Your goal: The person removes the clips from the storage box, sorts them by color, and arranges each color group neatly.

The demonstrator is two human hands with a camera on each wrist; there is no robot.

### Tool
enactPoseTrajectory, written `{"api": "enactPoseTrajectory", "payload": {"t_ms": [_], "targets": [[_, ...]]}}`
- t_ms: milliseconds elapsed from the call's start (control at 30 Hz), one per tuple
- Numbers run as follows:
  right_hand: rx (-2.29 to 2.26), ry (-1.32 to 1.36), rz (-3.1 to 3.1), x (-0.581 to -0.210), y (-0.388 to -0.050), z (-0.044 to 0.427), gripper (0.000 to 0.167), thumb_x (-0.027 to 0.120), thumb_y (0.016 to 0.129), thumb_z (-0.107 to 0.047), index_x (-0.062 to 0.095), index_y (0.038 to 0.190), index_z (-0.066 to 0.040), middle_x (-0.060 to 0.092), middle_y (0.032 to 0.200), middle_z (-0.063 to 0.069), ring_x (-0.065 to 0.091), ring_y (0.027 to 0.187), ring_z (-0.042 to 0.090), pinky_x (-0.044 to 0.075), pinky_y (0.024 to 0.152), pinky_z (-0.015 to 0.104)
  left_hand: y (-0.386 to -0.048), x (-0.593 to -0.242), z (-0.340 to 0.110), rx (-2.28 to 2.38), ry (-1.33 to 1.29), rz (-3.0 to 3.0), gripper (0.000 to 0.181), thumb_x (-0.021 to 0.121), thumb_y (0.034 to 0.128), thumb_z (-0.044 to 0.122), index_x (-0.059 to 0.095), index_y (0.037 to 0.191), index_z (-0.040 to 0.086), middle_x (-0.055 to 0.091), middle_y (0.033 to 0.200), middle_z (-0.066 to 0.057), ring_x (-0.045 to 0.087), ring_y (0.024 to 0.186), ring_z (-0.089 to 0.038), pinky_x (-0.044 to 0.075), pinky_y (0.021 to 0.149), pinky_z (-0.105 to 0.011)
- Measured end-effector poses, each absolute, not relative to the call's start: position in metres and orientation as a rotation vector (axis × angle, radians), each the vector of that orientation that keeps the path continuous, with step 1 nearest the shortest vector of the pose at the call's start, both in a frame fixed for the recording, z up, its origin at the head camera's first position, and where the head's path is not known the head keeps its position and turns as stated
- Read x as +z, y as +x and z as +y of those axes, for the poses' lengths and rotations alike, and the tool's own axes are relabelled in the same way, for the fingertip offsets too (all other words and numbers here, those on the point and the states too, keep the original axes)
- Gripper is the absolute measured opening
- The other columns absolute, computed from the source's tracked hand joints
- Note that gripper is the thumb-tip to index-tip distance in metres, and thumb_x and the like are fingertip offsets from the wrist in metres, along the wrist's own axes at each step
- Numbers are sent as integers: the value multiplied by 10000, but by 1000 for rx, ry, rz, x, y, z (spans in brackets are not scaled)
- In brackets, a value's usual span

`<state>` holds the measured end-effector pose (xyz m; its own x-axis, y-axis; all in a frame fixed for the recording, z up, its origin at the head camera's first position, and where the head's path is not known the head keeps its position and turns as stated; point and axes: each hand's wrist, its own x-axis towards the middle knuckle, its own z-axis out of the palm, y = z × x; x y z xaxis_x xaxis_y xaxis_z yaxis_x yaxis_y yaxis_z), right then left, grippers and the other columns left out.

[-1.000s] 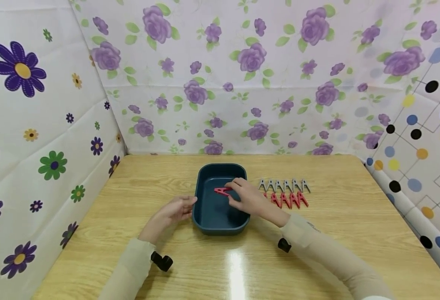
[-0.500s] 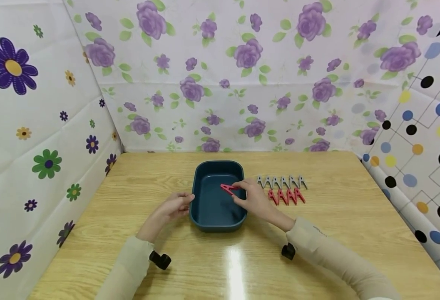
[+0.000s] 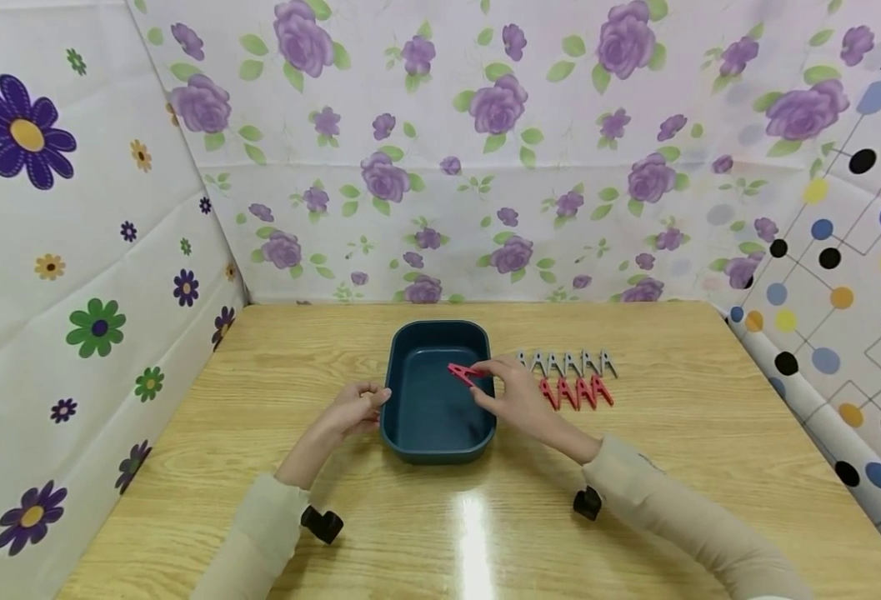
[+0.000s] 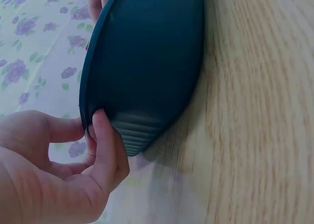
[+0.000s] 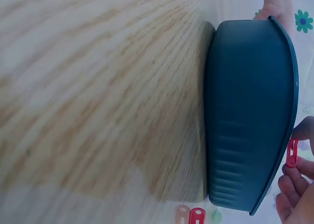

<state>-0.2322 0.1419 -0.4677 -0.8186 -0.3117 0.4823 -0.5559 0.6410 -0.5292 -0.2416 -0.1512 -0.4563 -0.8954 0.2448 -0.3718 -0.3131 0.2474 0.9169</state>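
A dark teal rectangular basin (image 3: 410, 450) stands on the table, its inside floor bare in the head view. My left hand (image 3: 353, 410) pinches its left rim between thumb and fingers, as the left wrist view (image 4: 64, 160) confirms. Over the basin's right side, my right hand (image 3: 518, 400) holds a red clothespin (image 3: 461, 373) between thumb and fingertips. In the right wrist view the same red clothespin (image 5: 292, 153) shows beside the rim. Several red clothespins (image 3: 581, 393) lie in a row right of the basin, partly behind the right hand.
Behind the red row lies a row of several grey clothespins (image 3: 571, 364). The wooden table (image 3: 320, 350) is bordered by patterned cloth (image 3: 440, 167) at the back and both sides. A black wrist camera (image 3: 587, 503) hangs under the right sleeve, another (image 3: 322, 525) under the left.
My right hand has drawn slightly right and back with the red clothespin, from the basin's middle toward its right rim. My left hand stays on the rim. The head view has shifted a little.
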Motion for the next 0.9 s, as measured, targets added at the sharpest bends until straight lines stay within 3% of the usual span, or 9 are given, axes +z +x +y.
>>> {"api": "enactPoseTrajectory", "payload": {"t_ms": [167,900], "targets": [[975,701,-2466,-467,-232,144,297,771,816,-136,692,1099,-90,665,1021,64,610,929,224,510,807,411,-240,-453,-150,1670,-72,2087,236,523,1007,208,510,1105,-7,548,682,39,528,602,-75,477,580,-199],[915,695,-2432,-471,-233,151,284,765,822,-171,697,1090,-110,659,1019,47,571,922,187,504,781,384,-239,-456,-152,1697,-61,2059,165,522,1006,207,537,1016,44,589,701,50,558,600,-48,491,583,-186]]}}
